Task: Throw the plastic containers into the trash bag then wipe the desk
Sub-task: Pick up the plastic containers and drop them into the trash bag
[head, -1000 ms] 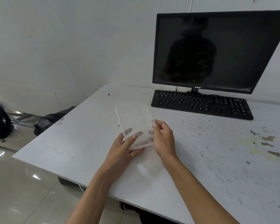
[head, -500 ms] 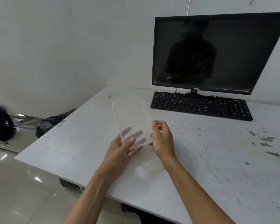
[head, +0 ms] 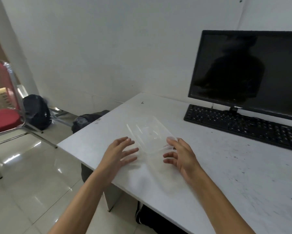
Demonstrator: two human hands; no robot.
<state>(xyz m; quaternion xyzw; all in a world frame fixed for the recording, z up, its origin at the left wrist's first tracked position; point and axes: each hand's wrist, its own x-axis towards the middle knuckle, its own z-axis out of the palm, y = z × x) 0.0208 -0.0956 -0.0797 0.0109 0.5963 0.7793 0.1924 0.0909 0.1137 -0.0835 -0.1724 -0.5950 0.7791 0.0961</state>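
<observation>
A clear plastic container (head: 148,134) hangs tilted just above the white desk (head: 226,174), near its left front edge. My right hand (head: 182,156) pinches the container's near right corner with thumb and curled fingers. My left hand (head: 120,152) is at the container's near left edge with its fingers spread; I cannot tell if it touches the plastic. A second faint clear plastic piece (head: 158,176) lies flat on the desk under my hands, blurred. A dark bag (head: 89,118) sits on the floor just beyond the desk's left edge.
A black keyboard (head: 243,125) and a dark monitor (head: 248,70) stand at the back right of the desk. A red chair (head: 3,119) and a black backpack (head: 37,110) are on the tiled floor to the left. The desk top is stained at the right.
My head has turned left, bringing the chair and floor into view. My left hand has slid out from under the container and spread its fingers; the container now tilts lower.
</observation>
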